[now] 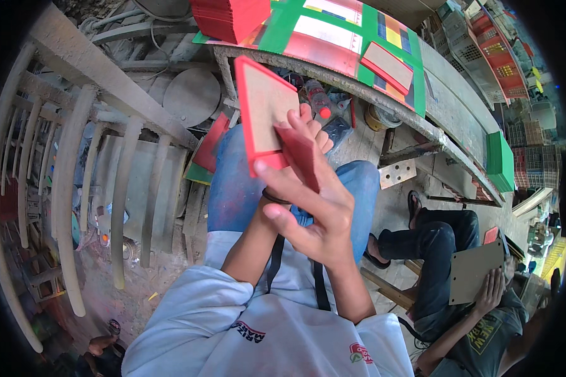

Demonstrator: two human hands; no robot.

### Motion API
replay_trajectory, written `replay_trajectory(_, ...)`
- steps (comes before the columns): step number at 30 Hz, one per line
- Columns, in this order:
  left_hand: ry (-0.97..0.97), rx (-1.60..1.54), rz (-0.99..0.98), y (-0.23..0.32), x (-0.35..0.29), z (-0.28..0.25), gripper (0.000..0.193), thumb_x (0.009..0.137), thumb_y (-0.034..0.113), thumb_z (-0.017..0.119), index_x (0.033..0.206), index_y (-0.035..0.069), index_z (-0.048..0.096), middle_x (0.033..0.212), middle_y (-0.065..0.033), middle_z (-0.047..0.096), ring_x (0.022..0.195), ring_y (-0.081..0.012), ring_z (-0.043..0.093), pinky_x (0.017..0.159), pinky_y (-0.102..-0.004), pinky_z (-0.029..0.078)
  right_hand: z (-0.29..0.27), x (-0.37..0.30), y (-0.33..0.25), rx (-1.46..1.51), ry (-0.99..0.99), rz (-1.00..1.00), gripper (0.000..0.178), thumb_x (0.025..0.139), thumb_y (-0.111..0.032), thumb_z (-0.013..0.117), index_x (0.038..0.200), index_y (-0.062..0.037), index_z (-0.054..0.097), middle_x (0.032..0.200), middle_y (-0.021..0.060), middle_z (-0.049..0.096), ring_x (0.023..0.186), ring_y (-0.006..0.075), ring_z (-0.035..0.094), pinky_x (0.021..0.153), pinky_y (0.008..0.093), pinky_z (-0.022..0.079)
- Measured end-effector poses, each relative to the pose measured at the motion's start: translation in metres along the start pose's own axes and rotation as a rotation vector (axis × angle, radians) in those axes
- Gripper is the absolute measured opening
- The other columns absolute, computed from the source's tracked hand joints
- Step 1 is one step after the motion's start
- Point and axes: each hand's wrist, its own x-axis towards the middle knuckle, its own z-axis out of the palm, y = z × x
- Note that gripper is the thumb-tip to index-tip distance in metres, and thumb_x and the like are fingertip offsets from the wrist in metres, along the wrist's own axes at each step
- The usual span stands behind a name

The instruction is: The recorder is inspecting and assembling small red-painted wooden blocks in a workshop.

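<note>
A flat board with a tan face and red edges is tilted upright over my lap. My left hand is mostly hidden behind my right hand and the board. Its fingertips seem to wrap the board's right edge, and a dark band circles that wrist. My right hand is in front, with a thin red sheet pinched between its fingers. Its index fingertip is at the board's lower red edge, and the thumb is held apart. What the sheet is made of I cannot tell.
A bench ahead carries a stack of red pieces, another red-edged board and a green stack. Grey metal bars stand at left. A bottle lies under the bench. At right, another person holds a grey panel.
</note>
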Motion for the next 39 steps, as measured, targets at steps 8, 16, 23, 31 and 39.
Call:
replay_trajectory(8, 0.05, -0.252, -0.118, 0.006, 0.003, -0.017, 0.027, 0.1, 0.04, 0.036, 0.099, 0.015, 0.046, 0.068, 0.0035, 0.037, 0.061, -0.0105, 0.032, 0.063, -0.0247, 0.029, -0.002, -0.001, 0.002, 0.127, 0.046, 0.061, 0.03, 0.081, -0.021, 0.066, 0.098, 0.0024, 0.072, 0.132, 0.0339, 0.045, 0.129, 0.0466, 0.04, 0.107, 0.0501, 0.028)
replay_trajectory(16, -0.159, -0.385, -0.141, 0.011, -0.006, -0.015, 0.024, 0.095, 0.031, 0.051, 0.109, 0.012, 0.053, 0.087, -0.0031, 0.057, 0.085, -0.0156, 0.053, 0.084, -0.0322, 0.043, -0.001, -0.008, 0.006, 0.181, 0.162, 0.036, 0.03, 0.069, -0.014, 0.079, 0.09, 0.0012, 0.064, 0.131, 0.0318, 0.048, 0.123, 0.04, 0.051, 0.1, 0.0383, 0.04)
replay_trajectory(23, -0.236, -0.246, -0.059, 0.016, 0.005, -0.046, 0.042, 0.096, 0.037, 0.048, 0.126, 0.009, 0.049, 0.105, -0.0068, 0.058, 0.093, -0.02, 0.061, 0.09, -0.0358, 0.047, 0.009, -0.004, 0.0, -0.099, 0.267, 0.01, 0.026, 0.072, 0.002, 0.074, 0.092, 0.0054, 0.058, 0.131, 0.0282, 0.049, 0.12, 0.0367, 0.053, 0.097, 0.041, 0.046)
replay_trajectory(31, 0.328, 0.605, 0.247, 0.028, 0.01, 0.036, 0.106, 0.076, 0.085, 0.032, 0.145, 0.004, 0.022, 0.143, -0.0237, 0.034, 0.118, -0.0347, 0.048, 0.097, -0.0471, 0.043, -0.001, -0.001, 0.022, -0.227, 0.303, -0.107, 0.017, 0.067, 0.008, 0.07, 0.08, 0.0067, 0.059, 0.132, 0.0301, 0.047, 0.118, 0.0418, 0.053, 0.097, 0.0445, 0.047)
replay_trajectory(39, 0.325, 0.74, 0.315, 0.035, -0.001, 0.071, 0.107, 0.073, 0.083, 0.041, 0.146, 0.006, 0.023, 0.14, -0.0278, 0.035, 0.116, -0.0385, 0.05, 0.097, -0.0514, 0.044, 0.004, 0.004, 0.018, -0.18, 0.244, -0.153, 0.027, 0.064, 0.005, 0.071, 0.09, 0.003, 0.066, 0.135, 0.0309, 0.043, 0.125, 0.0439, 0.046, 0.101, 0.0458, 0.041)
